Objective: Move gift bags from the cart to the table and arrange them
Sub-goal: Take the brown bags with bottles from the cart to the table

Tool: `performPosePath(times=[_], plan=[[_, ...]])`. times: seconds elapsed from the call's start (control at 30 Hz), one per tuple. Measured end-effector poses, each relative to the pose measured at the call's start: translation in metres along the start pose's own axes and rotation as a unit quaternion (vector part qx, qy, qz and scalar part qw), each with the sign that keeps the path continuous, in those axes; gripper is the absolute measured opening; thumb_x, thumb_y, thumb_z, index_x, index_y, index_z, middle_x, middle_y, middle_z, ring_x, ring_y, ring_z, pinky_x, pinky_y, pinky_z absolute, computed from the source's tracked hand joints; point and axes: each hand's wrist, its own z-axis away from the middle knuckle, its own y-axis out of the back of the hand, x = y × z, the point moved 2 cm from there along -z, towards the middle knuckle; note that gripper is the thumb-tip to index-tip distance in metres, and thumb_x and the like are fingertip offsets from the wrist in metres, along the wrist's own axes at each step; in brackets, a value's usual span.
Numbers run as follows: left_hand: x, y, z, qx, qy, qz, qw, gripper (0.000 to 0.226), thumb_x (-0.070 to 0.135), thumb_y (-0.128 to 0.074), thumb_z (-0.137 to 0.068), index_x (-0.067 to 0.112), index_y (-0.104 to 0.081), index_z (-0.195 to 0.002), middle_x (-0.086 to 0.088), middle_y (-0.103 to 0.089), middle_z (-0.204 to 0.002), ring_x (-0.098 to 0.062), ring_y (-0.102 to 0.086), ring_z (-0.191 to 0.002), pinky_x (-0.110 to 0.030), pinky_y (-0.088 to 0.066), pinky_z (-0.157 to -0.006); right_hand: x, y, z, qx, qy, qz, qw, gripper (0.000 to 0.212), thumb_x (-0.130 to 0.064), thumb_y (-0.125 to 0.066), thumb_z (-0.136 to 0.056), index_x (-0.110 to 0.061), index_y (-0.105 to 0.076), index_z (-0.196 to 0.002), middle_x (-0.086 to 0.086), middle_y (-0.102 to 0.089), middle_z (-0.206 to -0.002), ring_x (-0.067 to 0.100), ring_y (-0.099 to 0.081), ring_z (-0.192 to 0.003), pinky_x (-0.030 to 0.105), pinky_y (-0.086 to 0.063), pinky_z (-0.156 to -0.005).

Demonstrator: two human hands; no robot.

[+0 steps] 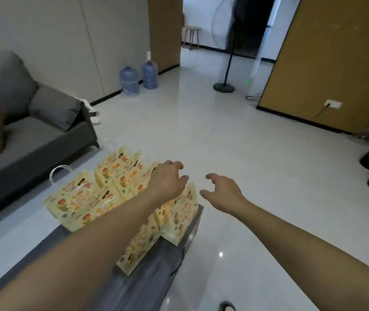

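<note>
Both forearms reach out over a grey table (147, 286). Yellow gift bags (120, 176) stand clustered on its far end. Left hand (168, 178) hovers above them, fingers spread; right hand (221, 189) open, empty, beside them.

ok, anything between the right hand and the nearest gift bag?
Nothing visible. The right hand is open in clear air just right of the nearest gift bag on the grey surface. The left hand hovers above the bags, not between them.
</note>
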Motion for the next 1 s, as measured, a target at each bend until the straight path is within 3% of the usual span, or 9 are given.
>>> performPosePath(times=[0.2,0.5,0.83,1.0], plan=[[0.162,-0.052,-0.012,-0.067,-0.155,-0.017,0.985,0.046,0.042,-0.055,-0.098,0.019,-0.054,-0.139,-0.008,-0.053,-0.14,-0.028,-0.046,-0.13,-0.042,-0.043,-0.105,0.132,0.07,0.072,0.117,-0.137,-0.059,0.982,0.063,-0.044,-0.062,-0.093,-0.024,-0.042,-0.15,0.005,-0.054,-0.142,0.024,-0.051,-0.128,0.035,-0.045,-0.1],[0.399,-0.172,0.038,-0.155,-0.338,-0.036,0.928,0.048,0.041,-0.054,-0.099,0.021,-0.049,-0.143,-0.005,-0.047,-0.147,-0.025,-0.04,-0.135,-0.042,-0.041,-0.107,0.333,0.149,0.212,0.234,-0.291,-0.098,0.922,0.064,-0.045,-0.062,-0.094,-0.025,-0.041,-0.151,0.006,-0.054,-0.141,0.025,-0.051,-0.128,0.035,-0.045,-0.099],[0.615,-0.318,0.142,-0.258,-0.482,-0.056,0.835,0.048,0.041,-0.056,-0.099,0.02,-0.05,-0.142,-0.006,-0.047,-0.147,-0.025,-0.042,-0.133,-0.039,-0.042,-0.106,0.515,0.167,0.375,0.301,-0.439,-0.159,0.831,0.065,-0.047,-0.062,-0.093,-0.023,-0.042,-0.15,0.009,-0.055,-0.143,0.028,-0.053,-0.128,0.043,-0.047,-0.105],[0.677,-0.381,0.198,-0.321,-0.559,-0.08,0.76,0.045,0.041,-0.058,-0.097,0.021,-0.054,-0.137,-0.006,-0.052,-0.14,-0.026,-0.046,-0.127,-0.038,-0.045,-0.101,0.569,0.148,0.441,0.321,-0.501,-0.197,0.779,0.055,-0.039,-0.065,-0.092,-0.02,-0.052,-0.143,0.007,-0.061,-0.137,0.025,-0.058,-0.121,0.039,-0.05,-0.101]])
